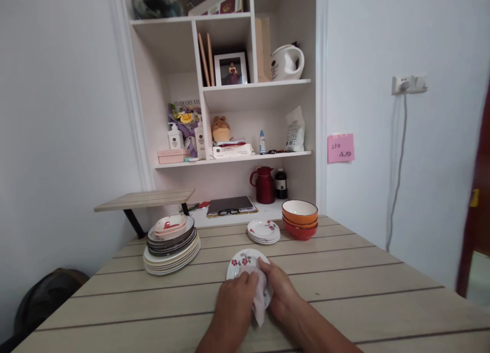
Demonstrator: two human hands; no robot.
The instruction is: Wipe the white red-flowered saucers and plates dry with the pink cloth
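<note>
"So, how far along are you with that flowered plate (245, 258)?"

"Partway, I'd judge: you have it over the near part of the desk (352, 286), with the cloth (260, 293) against its face, so wiping looks like the step in hand. Whether it touches the wood, I can't tell."

"And your grip?"

"Your left hand (237, 298) is curled closed on the cloth. Your right hand (281, 290) pinches the plate's right edge, thumb on top; its other fingers are mostly hidden."

"What's done, then?"

"Just beyond your plate sits a neat stack of small plates (264, 231), with similar red flowers, beside the nested bowls (300, 219). Over to your left stands a taller pile of dishes (172, 253). They may be finished or waiting; you can't tell from how they lie. Your flowered plate isn't stacked yet."
</note>
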